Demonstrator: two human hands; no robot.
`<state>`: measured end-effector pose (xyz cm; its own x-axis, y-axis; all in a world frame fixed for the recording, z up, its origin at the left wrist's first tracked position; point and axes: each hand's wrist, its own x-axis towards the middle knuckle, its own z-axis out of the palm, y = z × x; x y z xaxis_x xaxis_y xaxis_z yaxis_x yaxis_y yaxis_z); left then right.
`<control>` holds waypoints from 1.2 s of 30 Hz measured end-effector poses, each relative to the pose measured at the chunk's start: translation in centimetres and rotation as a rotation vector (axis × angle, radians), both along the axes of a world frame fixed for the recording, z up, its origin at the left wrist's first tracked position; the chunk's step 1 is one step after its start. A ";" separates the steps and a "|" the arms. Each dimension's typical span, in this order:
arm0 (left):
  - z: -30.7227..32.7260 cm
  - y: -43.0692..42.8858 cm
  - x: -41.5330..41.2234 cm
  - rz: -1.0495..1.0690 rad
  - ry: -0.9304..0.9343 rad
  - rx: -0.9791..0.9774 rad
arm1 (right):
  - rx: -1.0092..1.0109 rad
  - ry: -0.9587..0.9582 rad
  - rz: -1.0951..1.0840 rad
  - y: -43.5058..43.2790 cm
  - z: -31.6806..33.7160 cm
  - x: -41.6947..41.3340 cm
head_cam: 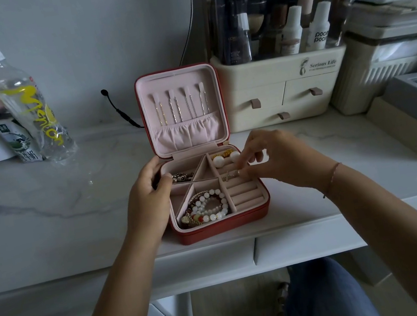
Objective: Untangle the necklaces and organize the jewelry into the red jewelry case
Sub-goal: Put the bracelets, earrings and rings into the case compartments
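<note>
The red jewelry case (216,230) lies open on the white marble-look desk, its pink lid upright with several thin chains (181,105) hanging over a pocket. White bead bracelets (206,207) fill the front left compartment. Two large pearl earrings (225,159) sit in the back right one, and a dark metal piece (183,176) lies back left. My left hand (149,190) grips the case's left edge. My right hand (271,159) pinches a small gold cross piece (230,175) over the ring rolls (244,193).
A cream cosmetics organizer (281,89) with drawers stands right behind the case. Grey boxes (415,107) crowd the right side. A clear lemon-drink bottle (31,105), a carton and a white cup stand at the left. A black cable (121,112) lies behind the case.
</note>
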<state>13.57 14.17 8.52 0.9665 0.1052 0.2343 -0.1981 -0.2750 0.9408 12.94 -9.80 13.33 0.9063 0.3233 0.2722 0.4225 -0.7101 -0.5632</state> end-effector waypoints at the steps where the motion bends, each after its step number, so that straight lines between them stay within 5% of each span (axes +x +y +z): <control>1: 0.0 0.0 0.0 0.000 -0.001 0.000 | -0.005 0.005 0.005 0.0 0.1 0.0; 16: 0.0 -0.1 0.0 -0.007 0.018 -0.003 | -0.158 -0.140 0.015 2.4 0.4 1.4; 36: -0.4 0.1 0.3 0.008 0.024 0.006 | -0.102 -0.279 0.046 2.4 -1.2 1.4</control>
